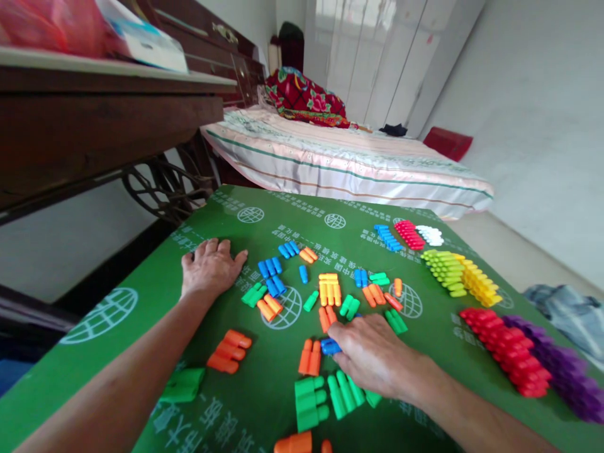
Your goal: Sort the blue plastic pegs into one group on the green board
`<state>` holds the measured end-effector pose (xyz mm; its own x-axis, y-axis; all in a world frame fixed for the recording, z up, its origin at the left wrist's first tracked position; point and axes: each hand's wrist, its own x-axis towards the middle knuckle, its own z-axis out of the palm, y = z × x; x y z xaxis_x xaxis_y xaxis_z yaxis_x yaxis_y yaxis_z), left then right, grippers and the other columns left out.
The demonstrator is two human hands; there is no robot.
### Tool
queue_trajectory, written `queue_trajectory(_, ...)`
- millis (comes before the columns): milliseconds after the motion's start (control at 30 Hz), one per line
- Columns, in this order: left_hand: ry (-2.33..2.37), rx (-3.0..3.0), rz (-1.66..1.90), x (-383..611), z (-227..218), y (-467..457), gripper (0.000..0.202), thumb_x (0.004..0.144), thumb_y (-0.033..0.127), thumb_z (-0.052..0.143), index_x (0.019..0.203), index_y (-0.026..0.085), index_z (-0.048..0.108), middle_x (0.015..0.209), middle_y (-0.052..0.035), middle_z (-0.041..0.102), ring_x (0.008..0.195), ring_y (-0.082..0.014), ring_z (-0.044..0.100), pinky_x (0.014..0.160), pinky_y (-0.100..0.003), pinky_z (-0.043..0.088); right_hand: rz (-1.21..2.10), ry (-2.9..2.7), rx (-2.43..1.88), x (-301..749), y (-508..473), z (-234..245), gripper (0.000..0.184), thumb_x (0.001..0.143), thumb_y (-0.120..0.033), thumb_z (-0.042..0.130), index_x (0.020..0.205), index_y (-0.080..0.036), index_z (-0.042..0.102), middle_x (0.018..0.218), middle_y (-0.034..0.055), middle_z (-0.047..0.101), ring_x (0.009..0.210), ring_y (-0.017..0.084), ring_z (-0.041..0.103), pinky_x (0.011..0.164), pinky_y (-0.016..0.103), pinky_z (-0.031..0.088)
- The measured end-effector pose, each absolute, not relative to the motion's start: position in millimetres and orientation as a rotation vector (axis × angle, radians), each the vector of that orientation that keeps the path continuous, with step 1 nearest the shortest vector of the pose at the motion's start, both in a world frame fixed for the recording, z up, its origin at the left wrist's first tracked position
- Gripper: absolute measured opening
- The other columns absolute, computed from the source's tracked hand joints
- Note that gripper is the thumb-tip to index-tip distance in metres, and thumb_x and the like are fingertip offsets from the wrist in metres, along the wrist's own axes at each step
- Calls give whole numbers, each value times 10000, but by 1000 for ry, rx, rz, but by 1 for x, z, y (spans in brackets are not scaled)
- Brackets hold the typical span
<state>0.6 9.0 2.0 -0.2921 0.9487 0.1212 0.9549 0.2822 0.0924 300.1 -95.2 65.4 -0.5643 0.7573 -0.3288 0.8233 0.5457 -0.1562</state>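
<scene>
Now, right hand (376, 353) pinches 1 piece (329, 346).

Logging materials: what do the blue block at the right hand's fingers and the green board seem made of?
Blue block: probably plastic, semi-gloss; evenly coloured, moulded-looking. Green board: perhaps coated wood, smooth satin; flat, printed face, core hidden.

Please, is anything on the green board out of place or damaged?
Nothing looks clearly damaged. The loose orange plastic pieces and loose green plastic pieces look untidy: on the printed green board they lie at differing angles, unlike the lime-green plastic pieces in neat rows.
</scene>
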Motion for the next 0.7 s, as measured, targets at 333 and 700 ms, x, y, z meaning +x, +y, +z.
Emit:
queue_trajectory(333,-2496,-1847,-231,1,6,8,689,895,574,237,1314,105,520,1475,-222,422,1369,-391,360,1085,-589,321,-1466,2107,2573,360,26,40,157,844,-273,604,731,-163,607,394,-53,520,302,66,370,342,183,239)
queue_trajectory(700,-2511,-1842,-190,1,9,7,679,913,559,252,1358,91,466,1489,-206,404,1388,-360,326,1104,-570,301,-933,2054,2570,380,71,21,341,839,-379,658,594,-143,644,336,1,497,317,92,395,410,230,305)
